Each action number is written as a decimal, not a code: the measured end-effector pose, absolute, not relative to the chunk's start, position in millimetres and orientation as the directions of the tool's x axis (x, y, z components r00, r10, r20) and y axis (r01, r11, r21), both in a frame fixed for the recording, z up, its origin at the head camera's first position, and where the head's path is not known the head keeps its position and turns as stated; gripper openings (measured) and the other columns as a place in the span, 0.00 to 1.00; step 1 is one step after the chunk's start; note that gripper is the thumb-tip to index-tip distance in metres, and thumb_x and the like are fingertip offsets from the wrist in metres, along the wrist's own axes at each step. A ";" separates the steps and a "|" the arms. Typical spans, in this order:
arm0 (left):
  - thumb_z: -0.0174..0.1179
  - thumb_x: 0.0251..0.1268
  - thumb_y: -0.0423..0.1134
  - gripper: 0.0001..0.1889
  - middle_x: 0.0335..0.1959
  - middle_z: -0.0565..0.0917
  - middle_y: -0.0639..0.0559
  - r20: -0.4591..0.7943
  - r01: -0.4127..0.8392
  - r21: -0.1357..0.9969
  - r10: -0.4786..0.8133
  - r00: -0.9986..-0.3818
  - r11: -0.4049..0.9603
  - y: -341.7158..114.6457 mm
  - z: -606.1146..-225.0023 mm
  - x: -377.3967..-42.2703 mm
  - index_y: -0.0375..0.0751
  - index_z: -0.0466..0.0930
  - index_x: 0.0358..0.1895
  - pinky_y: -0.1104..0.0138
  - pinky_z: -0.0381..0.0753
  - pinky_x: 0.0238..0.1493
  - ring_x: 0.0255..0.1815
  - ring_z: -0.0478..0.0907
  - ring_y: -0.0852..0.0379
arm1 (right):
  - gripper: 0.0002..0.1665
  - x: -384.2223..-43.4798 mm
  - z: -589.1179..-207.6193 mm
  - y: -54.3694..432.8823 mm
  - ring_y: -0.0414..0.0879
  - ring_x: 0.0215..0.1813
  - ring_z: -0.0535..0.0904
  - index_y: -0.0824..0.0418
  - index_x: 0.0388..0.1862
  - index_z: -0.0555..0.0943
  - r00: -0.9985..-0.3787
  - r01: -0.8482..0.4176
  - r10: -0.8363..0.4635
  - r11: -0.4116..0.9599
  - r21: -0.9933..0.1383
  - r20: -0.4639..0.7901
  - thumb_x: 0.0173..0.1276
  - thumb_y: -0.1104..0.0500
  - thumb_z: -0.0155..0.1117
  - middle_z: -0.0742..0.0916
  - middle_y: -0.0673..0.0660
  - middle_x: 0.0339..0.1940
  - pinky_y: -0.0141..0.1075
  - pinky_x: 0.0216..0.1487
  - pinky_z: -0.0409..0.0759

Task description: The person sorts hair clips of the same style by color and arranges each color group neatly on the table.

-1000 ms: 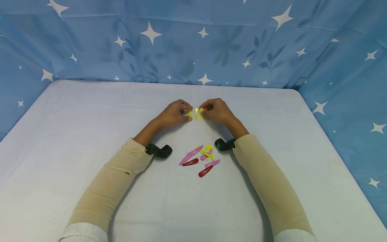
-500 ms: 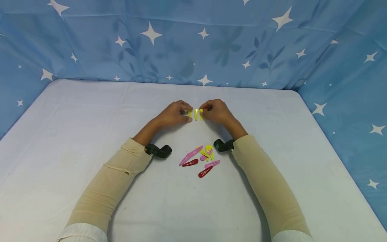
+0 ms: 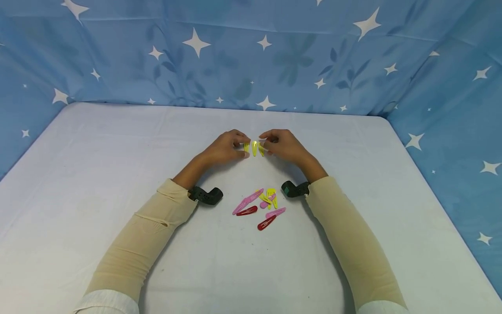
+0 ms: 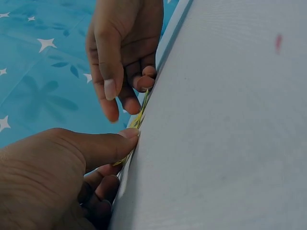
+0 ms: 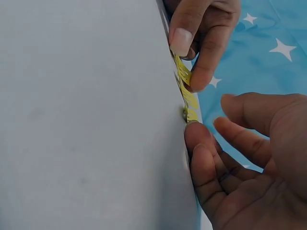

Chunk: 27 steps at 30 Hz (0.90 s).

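Observation:
Three yellow snap hair clips stand side by side near the far part of the white table. My left hand (image 3: 225,147) holds the leftmost yellow clip (image 3: 246,147) between thumb and index finger, the thumb at its near end. The middle yellow clip (image 3: 254,148) lies upright in the row, untouched. Over the rightmost yellow clip (image 3: 261,149), slightly tilted, is my right hand (image 3: 285,145), partly covering it. In the right wrist view the right hand (image 5: 244,148) has its thumb apart from the fingers, with one fingertip right at the end of the yellow clips (image 5: 190,103).
Closer to me lies a loose pile: pink hair clips (image 3: 248,201), yellow hair clips (image 3: 274,199) and two red hair clips (image 3: 266,223). The white table (image 3: 117,174) ends at a blue star-patterned curtain (image 3: 235,65). Black wrist cameras (image 3: 208,196) sit above the cloth.
The right hand has loosened its fingers from the rightmost yellow clip and shifted slightly right. That clip now leans a little. My left hand stays where it was.

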<state>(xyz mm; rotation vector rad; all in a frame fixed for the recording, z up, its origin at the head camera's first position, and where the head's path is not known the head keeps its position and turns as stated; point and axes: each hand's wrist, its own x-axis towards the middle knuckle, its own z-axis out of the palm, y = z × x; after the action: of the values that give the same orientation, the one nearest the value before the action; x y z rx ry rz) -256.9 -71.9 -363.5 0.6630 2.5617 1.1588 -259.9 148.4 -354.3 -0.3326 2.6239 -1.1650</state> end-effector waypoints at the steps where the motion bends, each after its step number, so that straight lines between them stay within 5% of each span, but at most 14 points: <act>1: 0.62 0.67 0.37 0.24 0.65 0.73 0.40 -0.039 0.302 0.757 0.502 -0.864 0.580 -72.0 -363.4 -257.0 0.35 0.75 0.65 0.53 0.73 0.63 0.62 0.73 0.43 | 0.21 -259.0 -354.4 150.2 0.49 0.43 0.83 0.62 0.63 0.78 -0.937 -0.118 -0.325 0.640 -0.759 -0.129 0.74 0.56 0.57 0.83 0.62 0.50 0.35 0.45 0.80; 8: 0.63 0.66 0.37 0.24 0.64 0.73 0.39 -0.025 0.325 0.747 0.512 -0.859 0.580 -72.0 -363.4 -257.9 0.35 0.76 0.65 0.53 0.74 0.62 0.61 0.74 0.43 | 0.20 -249.6 -352.5 157.7 0.51 0.49 0.84 0.63 0.61 0.79 -0.929 -0.159 -0.362 0.582 -0.797 -0.079 0.72 0.58 0.60 0.83 0.62 0.52 0.36 0.46 0.82; 16: 0.63 0.66 0.36 0.24 0.64 0.73 0.40 -0.033 0.305 0.755 0.499 -0.866 0.580 -70.3 -365.1 -258.0 0.35 0.76 0.64 0.53 0.73 0.64 0.62 0.74 0.43 | 0.19 -240.5 -351.0 163.6 0.50 0.41 0.83 0.63 0.58 0.81 -0.928 -0.162 -0.365 0.573 -0.804 -0.073 0.70 0.59 0.62 0.84 0.62 0.50 0.33 0.41 0.81; 27: 0.63 0.66 0.37 0.25 0.65 0.72 0.40 -0.031 0.306 0.759 0.501 -0.865 0.575 -71.0 -365.1 -257.2 0.34 0.74 0.66 0.53 0.72 0.65 0.63 0.73 0.43 | 0.19 -217.0 -344.3 167.7 0.48 0.42 0.82 0.62 0.56 0.83 -0.820 -0.218 -0.557 0.519 -0.826 -0.134 0.67 0.64 0.65 0.87 0.57 0.43 0.34 0.48 0.79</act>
<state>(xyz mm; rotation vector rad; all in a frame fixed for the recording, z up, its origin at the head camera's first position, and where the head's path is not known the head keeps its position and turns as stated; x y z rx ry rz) -257.2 -71.0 -365.1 0.6698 2.5656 1.1669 -217.0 167.7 -344.3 -0.6391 2.3806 -1.2165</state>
